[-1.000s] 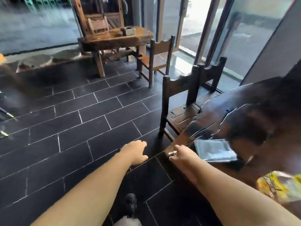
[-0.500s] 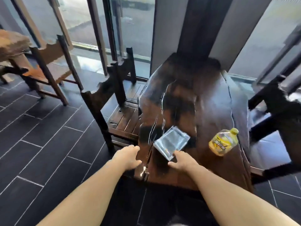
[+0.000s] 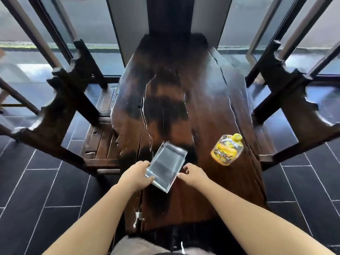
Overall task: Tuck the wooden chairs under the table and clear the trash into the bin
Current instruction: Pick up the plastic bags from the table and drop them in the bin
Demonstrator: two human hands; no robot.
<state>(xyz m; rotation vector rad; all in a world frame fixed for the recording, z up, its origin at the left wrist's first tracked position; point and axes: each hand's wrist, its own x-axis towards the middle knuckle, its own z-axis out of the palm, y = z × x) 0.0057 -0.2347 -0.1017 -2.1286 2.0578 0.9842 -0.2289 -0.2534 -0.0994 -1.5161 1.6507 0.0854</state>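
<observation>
Your left hand (image 3: 137,176) grips the wrapper (image 3: 166,167), your right hand (image 3: 193,174) hovers slack beside it; the pouch (image 3: 227,150) lies on the table (image 3: 202,100), and the left chair (image 3: 55,115) and right chair (image 3: 294,107) look only partly tucked.

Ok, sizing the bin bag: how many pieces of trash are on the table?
2. A clear plastic packet at the near end, the left hand gripping its edge; a yellow drink pouch toward the right edge of the table.

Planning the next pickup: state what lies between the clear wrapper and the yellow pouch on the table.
Nothing: in the head view only bare dark tabletop separates the clear wrapper from the yellow pouch.
</observation>
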